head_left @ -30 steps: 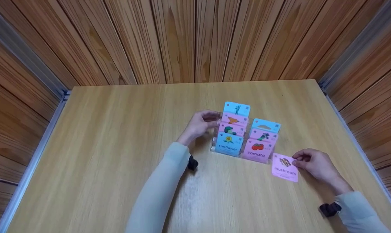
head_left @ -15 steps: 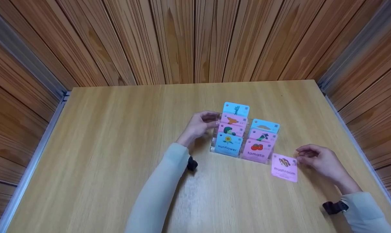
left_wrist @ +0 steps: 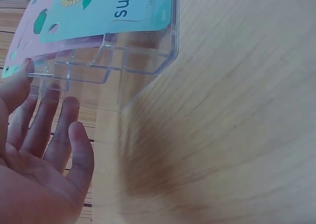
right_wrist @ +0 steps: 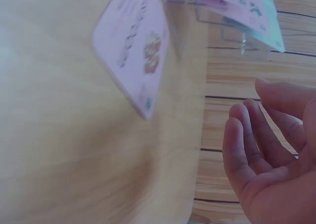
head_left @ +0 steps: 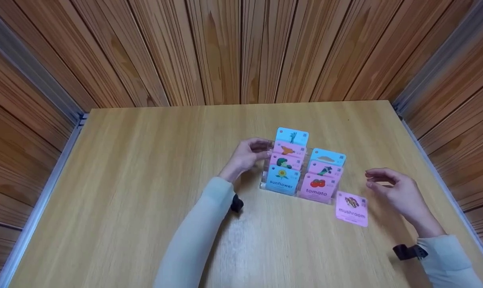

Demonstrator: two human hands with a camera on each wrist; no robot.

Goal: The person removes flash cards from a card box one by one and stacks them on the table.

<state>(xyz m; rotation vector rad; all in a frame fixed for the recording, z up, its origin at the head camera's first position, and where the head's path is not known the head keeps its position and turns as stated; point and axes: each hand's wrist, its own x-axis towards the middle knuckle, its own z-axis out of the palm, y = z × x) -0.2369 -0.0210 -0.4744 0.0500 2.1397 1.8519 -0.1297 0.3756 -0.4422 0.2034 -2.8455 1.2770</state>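
A clear tiered card stand (left_wrist: 116, 66) bears two columns of picture cards. At its left side my left hand (head_left: 245, 155) grips the edge, thumb in front and some fingertips behind the clear plastic. The sunflower card (head_left: 282, 180) is lowest in the left column and the tomato card (head_left: 317, 187) lowest in the right. By the stand's front right corner is a pink mushroom card (head_left: 351, 209), lying on the table in the head view. My right hand (head_left: 399, 196) hovers to the right of this card, apart from it, fingers loosely bent with nothing between them.
Behind the front cards stand a bamboo card (head_left: 292, 137), a blue card (head_left: 328, 157) and several pink ones. Wood-panelled walls (head_left: 221, 52) enclose the table (head_left: 137, 192) at the back and sides.
My right hand has let go of the mushroom card and moved away, up and to the right. The card stays in place. My left hand has not visibly moved from the stand.
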